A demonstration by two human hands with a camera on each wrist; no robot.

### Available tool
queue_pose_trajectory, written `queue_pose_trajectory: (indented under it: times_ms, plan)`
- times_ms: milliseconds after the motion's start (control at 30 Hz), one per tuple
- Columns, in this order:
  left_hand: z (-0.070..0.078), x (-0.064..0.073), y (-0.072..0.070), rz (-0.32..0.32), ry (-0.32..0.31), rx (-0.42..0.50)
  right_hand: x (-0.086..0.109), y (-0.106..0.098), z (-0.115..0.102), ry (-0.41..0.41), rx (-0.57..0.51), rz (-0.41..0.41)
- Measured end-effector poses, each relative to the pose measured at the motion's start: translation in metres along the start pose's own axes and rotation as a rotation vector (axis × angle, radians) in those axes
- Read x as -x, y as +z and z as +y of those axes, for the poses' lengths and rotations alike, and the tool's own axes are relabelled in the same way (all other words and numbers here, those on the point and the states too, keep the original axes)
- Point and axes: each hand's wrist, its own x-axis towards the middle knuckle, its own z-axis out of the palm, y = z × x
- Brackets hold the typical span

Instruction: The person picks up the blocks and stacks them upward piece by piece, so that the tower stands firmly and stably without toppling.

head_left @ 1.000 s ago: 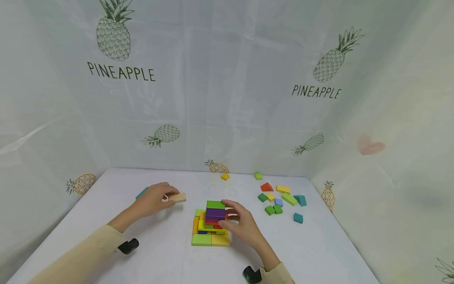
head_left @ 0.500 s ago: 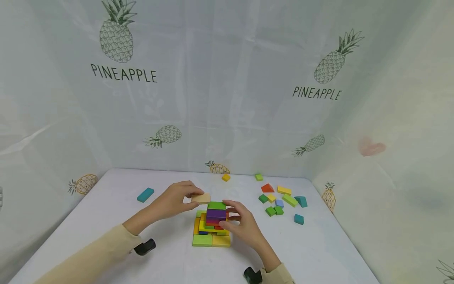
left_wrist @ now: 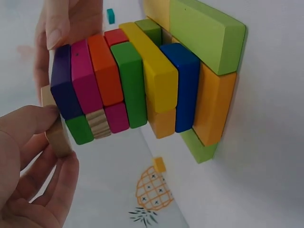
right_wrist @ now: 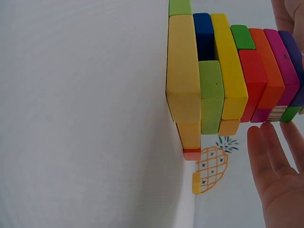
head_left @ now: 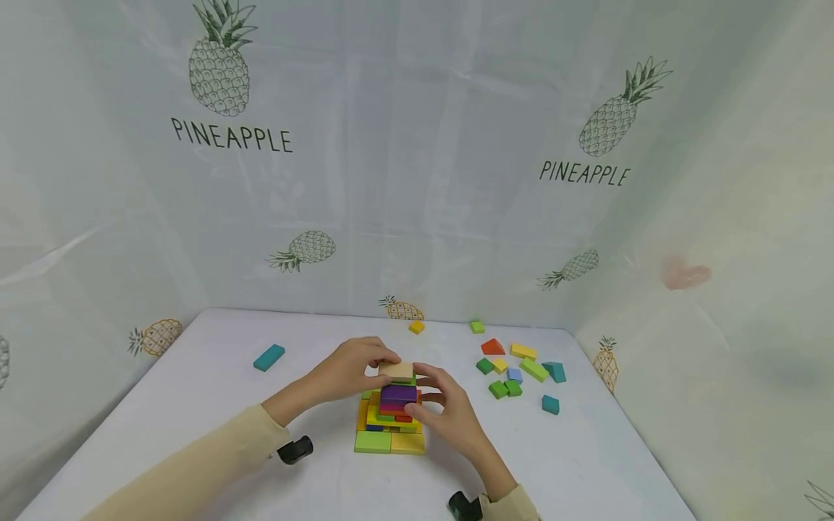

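A stepped tower of coloured wooden blocks [head_left: 389, 441] stands on the white table, with a purple block [left_wrist: 66, 92] and a green one high up. My left hand [head_left: 352, 369] pinches a plain wood block [head_left: 397, 371] between thumb and fingers, over the top of the tower. In the left wrist view that block lies right at the top layer. My right hand [head_left: 452, 416] is around the tower's upper right side. Its thumb is at the near face by the purple block; its fingers [right_wrist: 270, 142] reach along the far side, close against the upper layers.
A teal block [head_left: 269, 357] lies at the left rear. To the right is a loose group with a red triangular block [head_left: 493, 347], a light green block [head_left: 534, 370] and several others. A yellow block [head_left: 417, 328] sits near the back edge, before a pineapple-print curtain [head_left: 417, 181].
My left hand has carried the plain wood block rightward from the left of the tower to over its top. The teal block has come into full view. My right hand stays at the tower.
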Motion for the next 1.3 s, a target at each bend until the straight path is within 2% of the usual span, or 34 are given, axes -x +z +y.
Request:
queue_pose_trajectory:
  times_ms: [233, 567, 800, 1067, 1300]
  plan:
    - [0.005, -0.002, 0.004, -0.018, -0.017, 0.006, 0.000, 0.000, 0.001, 0.005, -0.008, 0.000]
    - [0.002, -0.003, 0.009, -0.025, -0.032, 0.004, 0.001, 0.000, 0.002, 0.008, -0.008, -0.015]
    - [-0.001, -0.004, 0.009, -0.020, -0.008, 0.000, 0.001, 0.000, 0.002, -0.009, 0.000, -0.020]
    - [0.000, -0.003, 0.007, -0.033, -0.025, 0.046, 0.001, -0.001, 0.001, -0.015, -0.006, -0.023]
    - [-0.009, 0.000, 0.006, -0.018, -0.031, 0.012, 0.001, 0.000, 0.001, -0.002, -0.009, -0.022]
